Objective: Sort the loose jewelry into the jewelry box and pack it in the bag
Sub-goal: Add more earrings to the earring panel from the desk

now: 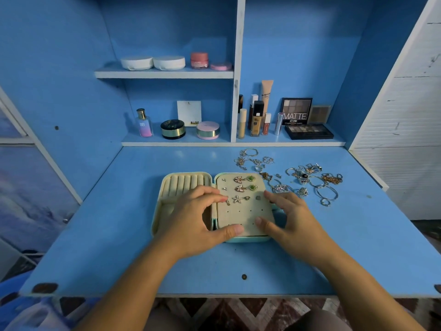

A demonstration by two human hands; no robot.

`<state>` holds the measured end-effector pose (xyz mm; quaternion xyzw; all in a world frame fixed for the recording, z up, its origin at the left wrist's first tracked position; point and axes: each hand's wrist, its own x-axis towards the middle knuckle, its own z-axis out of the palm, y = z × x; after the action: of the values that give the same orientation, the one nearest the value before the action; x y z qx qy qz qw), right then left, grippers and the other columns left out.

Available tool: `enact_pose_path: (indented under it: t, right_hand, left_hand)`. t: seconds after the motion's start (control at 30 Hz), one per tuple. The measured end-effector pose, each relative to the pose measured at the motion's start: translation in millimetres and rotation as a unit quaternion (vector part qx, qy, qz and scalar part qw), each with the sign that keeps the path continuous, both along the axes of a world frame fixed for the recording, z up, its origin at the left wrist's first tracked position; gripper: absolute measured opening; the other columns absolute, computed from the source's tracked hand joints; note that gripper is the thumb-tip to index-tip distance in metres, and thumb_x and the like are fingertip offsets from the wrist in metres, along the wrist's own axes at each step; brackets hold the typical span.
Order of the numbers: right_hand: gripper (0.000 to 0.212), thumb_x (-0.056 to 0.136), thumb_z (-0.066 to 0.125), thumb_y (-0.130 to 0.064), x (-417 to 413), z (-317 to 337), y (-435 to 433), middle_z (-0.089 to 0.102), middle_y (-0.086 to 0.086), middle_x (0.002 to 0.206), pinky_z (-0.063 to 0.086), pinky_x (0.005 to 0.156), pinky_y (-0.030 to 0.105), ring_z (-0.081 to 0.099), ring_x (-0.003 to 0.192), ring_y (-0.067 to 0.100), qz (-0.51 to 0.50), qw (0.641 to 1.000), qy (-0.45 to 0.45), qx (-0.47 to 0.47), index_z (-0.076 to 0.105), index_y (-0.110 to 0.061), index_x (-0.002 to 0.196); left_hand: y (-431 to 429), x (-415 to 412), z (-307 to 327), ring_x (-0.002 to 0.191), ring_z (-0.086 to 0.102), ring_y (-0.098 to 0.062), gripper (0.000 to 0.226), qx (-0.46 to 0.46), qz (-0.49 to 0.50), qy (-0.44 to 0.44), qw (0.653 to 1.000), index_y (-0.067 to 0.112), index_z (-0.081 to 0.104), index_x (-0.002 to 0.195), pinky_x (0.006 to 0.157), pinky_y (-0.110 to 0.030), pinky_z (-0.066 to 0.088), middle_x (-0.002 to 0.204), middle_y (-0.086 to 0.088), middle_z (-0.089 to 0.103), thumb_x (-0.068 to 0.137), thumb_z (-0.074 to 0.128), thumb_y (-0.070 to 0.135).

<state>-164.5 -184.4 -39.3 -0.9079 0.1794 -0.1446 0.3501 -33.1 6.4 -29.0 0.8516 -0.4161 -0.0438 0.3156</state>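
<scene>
Head view | jewelry box (167, 187) open on counter (114, 235) | left grip (200, 216) spread, fingertips pressing small earring (227, 201) into earring panel (241, 212) | right grip (288, 211) clasping earring panel's right edge | loose jewelry (310, 180) heaped right of box | step: seating earrings | next: likely fetch another piece

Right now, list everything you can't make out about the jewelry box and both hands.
Head view only.
The jewelry box, lower-left compartment: covered by the left hand.
The box's right edge: behind the right hand; its grip there is unclear.
The small earring at the left fingers: too small to tell if pinched or only touched.
The loose jewelry pile: tangled, pieces uncountable.
The bag: not in view.
</scene>
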Motion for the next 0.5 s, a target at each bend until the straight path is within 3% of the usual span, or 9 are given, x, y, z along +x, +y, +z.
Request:
enact_pose_path:
  t: [0.07,0.2,0.27,0.33,0.5]
  right_hand:
    - [0.068,0.083,0.065,-0.043,0.5,-4.0,2.9,0.038,-0.012,0.119,0.026,0.098,0.016,0.031,0.12,0.006,-0.002,1.0,-0.014,-0.013,0.041,-0.021,0.142]
    - [0.064,0.082,0.068,-0.039,0.2,-10.7,4.3,0.044,-0.013,0.12,0.039,0.098,0.022,0.044,0.115,0.006,-0.016,0.998,-0.057,0.028,0.044,-0.023,0.139]
    - [0.059,0.082,0.07,-0.034,0.2,-11.6,5.1,0.047,-0.016,0.118,0.039,0.088,0.008,0.047,0.104,-0.006,-0.026,0.996,-0.081,0.038,0.047,-0.024,0.136]
    - [0.054,0.083,0.07,-0.028,0.5,-11.9,6.1,0.049,-0.015,0.116,0.036,0.077,-0.001,0.046,0.1,-0.016,-0.031,0.993,-0.098,0.05,0.05,-0.024,0.133]
    - [0.049,0.084,0.069,-0.03,-0.7,-16.0,6.6,0.049,-0.015,0.119,0.038,0.077,0.001,0.047,0.1,-0.014,-0.033,0.992,-0.11,0.058,0.053,-0.027,0.13]
  left_hand:
    - [-0.3,-0.9,-0.3,0.121,0.039,0.007,0.084,0.01,-0.004,-0.021,1.0,0.041,0.06,0.123,0.099,-0.019,0.031,0.127,0.031,0.042,0.055,0.052,0.089]
    - [-1.4,-3.0,1.8,0.117,0.037,0.01,0.084,0.02,-0.004,-0.044,0.999,0.039,0.058,0.124,0.089,-0.003,0.024,0.128,0.03,0.042,0.056,0.05,0.089]
    - [-1.1,-3.3,2.6,0.116,0.037,0.012,0.084,0.015,-0.002,-0.04,0.999,0.037,0.058,0.122,0.086,0.002,0.023,0.126,0.03,0.043,0.056,0.05,0.089]
    - [-1.0,-2.9,2.2,0.117,0.039,0.011,0.083,0.01,-0.002,-0.039,0.999,0.035,0.059,0.12,0.087,0.001,0.024,0.125,0.03,0.044,0.057,0.051,0.088]
    - [-2.2,-0.6,0.2,0.122,0.038,0.005,0.088,0.021,-0.004,-0.035,0.999,0.037,0.052,0.125,0.101,-0.018,0.031,0.127,0.027,0.042,0.055,0.053,0.089]
